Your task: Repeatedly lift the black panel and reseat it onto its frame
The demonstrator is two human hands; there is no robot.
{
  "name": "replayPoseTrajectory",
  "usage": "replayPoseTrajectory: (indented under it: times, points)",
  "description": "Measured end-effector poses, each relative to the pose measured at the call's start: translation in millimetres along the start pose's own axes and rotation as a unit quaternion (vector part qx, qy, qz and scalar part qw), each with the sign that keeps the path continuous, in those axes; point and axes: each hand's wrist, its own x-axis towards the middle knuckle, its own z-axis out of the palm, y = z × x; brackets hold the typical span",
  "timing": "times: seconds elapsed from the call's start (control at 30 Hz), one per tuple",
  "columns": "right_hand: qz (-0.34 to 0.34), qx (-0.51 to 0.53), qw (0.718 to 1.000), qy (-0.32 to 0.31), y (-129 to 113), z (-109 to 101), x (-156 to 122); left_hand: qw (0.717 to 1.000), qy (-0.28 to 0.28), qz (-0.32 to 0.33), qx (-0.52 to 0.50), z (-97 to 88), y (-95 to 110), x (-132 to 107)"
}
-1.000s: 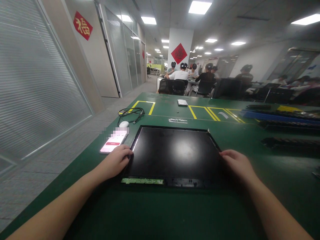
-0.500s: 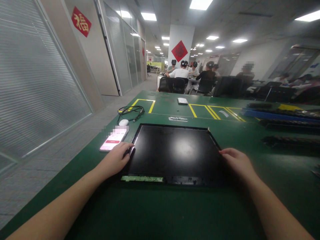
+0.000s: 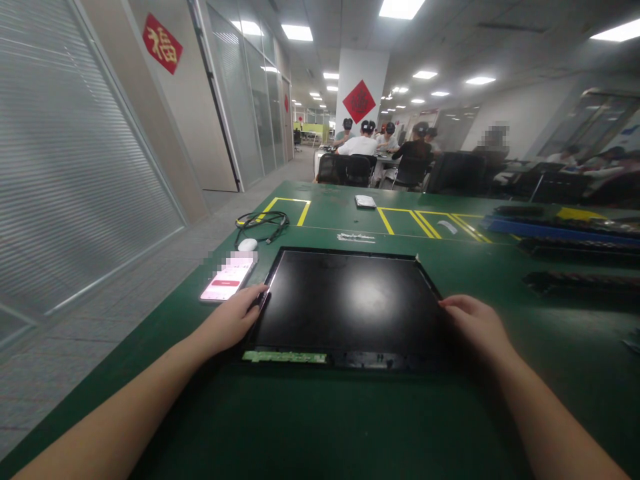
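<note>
We find the display panel (image 3: 350, 310) on the tabletop (image 3: 365, 427) between left hand (image 3: 235, 317) and right hand (image 3: 474, 323), which grip its side edges. Uneven lifting could, we judge, flex it; sliding left could strike the phone (image 3: 225, 283) beyond the left hand.

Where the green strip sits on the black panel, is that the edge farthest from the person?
No, the green strip runs along the near edge of the black panel, left of centre.
</note>
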Motion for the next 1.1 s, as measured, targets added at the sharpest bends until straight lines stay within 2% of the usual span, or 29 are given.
replayPoseTrajectory:
  times: [0.17, 0.27, 0.33, 0.43, 0.53, 0.6, 0.8, 0.97, 1.1]
  points:
    - [0.007, 0.01, 1.0, -0.002, -5.1, -1.7, -3.9, 0.999, 0.003, -0.014, -0.038, -1.9, -1.8, -1.9]
    - [0.0, -0.022, 1.0, 0.009, 2.1, -1.7, -0.2, 0.988, 0.022, -0.038, -0.146, -4.7, 1.0, -1.8]
    - [0.002, -0.04, 0.999, 0.008, 8.3, -1.3, 3.6, 0.963, 0.041, -0.069, -0.258, -7.1, 7.4, -1.2]
    - [-0.007, -0.052, 0.999, -0.001, 15.0, -0.1, 7.8, 0.908, 0.074, -0.141, -0.388, -10.5, 20.6, -1.2]
    - [-0.028, -0.067, 0.997, 0.003, 16.4, 1.4, 8.7, 0.869, 0.088, -0.216, -0.436, -12.4, 31.3, -2.2]
    - [-0.041, -0.079, 0.996, 0.001, 15.3, 2.3, 8.1, 0.851, 0.098, -0.245, -0.455, -12.8, 35.6, -2.9]
    - [-0.04, -0.112, 0.993, -0.023, 10.3, 3.4, 6.2, 0.801, 0.118, -0.289, -0.511, -11.4, 40.9, -2.8]
    - [-0.052, -0.129, 0.99, -0.027, 11.7, 3.7, 8.0, 0.755, 0.124, -0.291, -0.575, -3.6, 38.1, 0.3]
    - [-0.071, -0.129, 0.989, -0.023, 16.3, 5.0, 10.3, 0.739, 0.124, -0.286, -0.597, 0.9, 37.1, 1.2]
